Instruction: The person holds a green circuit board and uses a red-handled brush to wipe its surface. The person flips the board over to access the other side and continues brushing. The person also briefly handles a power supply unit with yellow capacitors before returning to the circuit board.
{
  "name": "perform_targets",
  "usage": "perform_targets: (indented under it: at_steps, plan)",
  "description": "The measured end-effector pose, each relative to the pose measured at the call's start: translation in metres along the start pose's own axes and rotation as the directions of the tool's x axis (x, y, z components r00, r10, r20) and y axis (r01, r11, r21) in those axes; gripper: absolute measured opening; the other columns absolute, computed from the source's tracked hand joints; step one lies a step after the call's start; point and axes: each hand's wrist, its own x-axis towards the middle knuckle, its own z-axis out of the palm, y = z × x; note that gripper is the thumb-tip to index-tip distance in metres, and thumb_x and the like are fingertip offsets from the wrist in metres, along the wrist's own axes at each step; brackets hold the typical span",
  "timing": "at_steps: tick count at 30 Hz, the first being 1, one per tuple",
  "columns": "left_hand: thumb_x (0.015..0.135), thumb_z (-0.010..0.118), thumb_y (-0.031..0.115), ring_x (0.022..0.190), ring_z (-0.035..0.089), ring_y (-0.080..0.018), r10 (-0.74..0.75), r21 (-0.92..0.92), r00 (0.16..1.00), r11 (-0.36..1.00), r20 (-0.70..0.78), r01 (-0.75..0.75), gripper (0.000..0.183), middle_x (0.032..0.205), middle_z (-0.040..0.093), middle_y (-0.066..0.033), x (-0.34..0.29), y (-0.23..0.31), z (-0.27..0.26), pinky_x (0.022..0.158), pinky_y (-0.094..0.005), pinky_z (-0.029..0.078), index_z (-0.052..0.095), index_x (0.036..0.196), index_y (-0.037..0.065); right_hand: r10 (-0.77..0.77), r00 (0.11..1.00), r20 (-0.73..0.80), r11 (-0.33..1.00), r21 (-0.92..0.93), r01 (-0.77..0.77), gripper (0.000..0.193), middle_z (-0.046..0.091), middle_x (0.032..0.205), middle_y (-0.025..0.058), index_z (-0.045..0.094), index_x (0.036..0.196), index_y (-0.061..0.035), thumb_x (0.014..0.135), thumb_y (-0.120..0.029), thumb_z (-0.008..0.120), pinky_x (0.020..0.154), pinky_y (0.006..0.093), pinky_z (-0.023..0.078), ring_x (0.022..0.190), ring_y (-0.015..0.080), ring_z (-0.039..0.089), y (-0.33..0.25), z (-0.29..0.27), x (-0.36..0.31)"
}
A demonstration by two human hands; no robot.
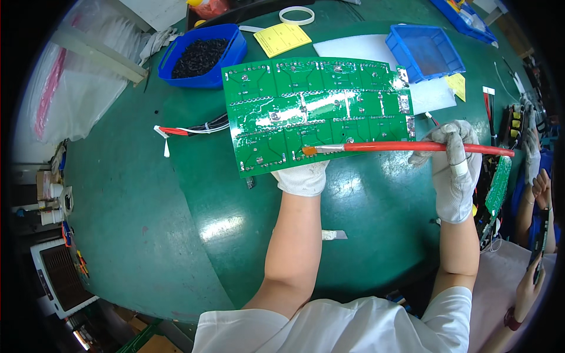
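Note:
My left hand (302, 178), in a white glove, supports a large green circuit board (259, 117) from beneath; the board hides its fingers. Solder joints and a wet-looking shine cover the board's upper face. Gloved as well, my right hand (454, 167) grips a paintbrush (388, 146) by its long red handle. The brush's orange-brown bristles lie over the board's near edge; whether they touch it I cannot tell. Red, white and black wires (200, 127) with a white connector stick out from the board's left side.
A blue bin (235, 52) of small black parts stands at the far left. An empty-looking blue tray (432, 53) rests on white foam (432, 97). Yellow paper (282, 39) and a tape roll (296, 16) lie beyond the board. Another person's hands (541, 188) work at the right.

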Motion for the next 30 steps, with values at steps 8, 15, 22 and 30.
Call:
perform_targets:
  at_steps: [8, 15, 22, 30]
  plan:
    - [0.090, 0.037, 0.053, 0.123, 0.041, -0.0261, -0.029, -0.021, 0.989, 0.999, 0.142, 0.032, 0.064, 0.140, 0.035, -0.0084, -0.004, -0.003, 0.004, 0.100, -0.0446, 0.036, 0.027, 0.140, 0.014, -0.090, 0.988, 0.124, 0.972, -0.204, 0.114, 0.023, 0.054, 0.083, 0.0102, 0.049, 0.096, -0.0005, 0.089, -0.021, 0.055, 0.060, 0.0336, 0.049, 0.066, 0.0229, 0.058, -0.025, -0.011, 0.009]
    - [0.092, 0.034, 0.052, 0.127, 0.036, -0.0242, 0.130, 0.519, 0.988, 0.841, 0.080, -0.153, 0.063, 0.143, 0.030, -0.0073, -0.009, -0.007, -0.005, 0.103, -0.0428, 0.032, 0.022, 0.142, 0.015, -0.084, 0.981, 0.175, 0.966, -0.227, 0.123, 0.026, 0.051, 0.082, 0.0104, 0.049, 0.097, 0.0001, 0.086, -0.022, 0.057, 0.061, 0.0332, 0.049, 0.067, 0.0224, 0.057, -0.039, -0.009, 0.020]
    - [0.094, 0.031, 0.050, 0.131, 0.031, -0.0224, 0.128, 0.939, 0.934, -0.132, 0.334, -0.318, 0.062, 0.147, 0.025, -0.0061, -0.011, -0.004, -0.034, 0.107, -0.0410, 0.028, 0.016, 0.144, 0.017, -0.060, 0.976, 0.211, 0.977, -0.186, 0.100, 0.027, 0.058, 0.079, 0.0164, 0.049, 0.096, 0.0010, 0.085, -0.023, 0.057, 0.061, 0.0342, 0.050, 0.062, 0.0250, 0.060, -0.026, 0.008, 0.022]
    - [0.095, 0.036, 0.044, 0.124, 0.038, -0.0232, 0.082, 0.376, 0.978, 0.915, 0.191, -0.149, 0.054, 0.139, 0.036, -0.0077, -0.005, 0.000, -0.024, 0.102, -0.0431, 0.033, 0.027, 0.138, 0.012, -0.117, 0.985, 0.128, 0.955, -0.257, 0.147, 0.026, 0.060, 0.076, 0.0148, 0.053, 0.090, 0.0051, 0.086, -0.021, 0.054, 0.065, 0.0299, 0.049, 0.062, 0.0206, 0.059, -0.038, -0.029, 0.024]
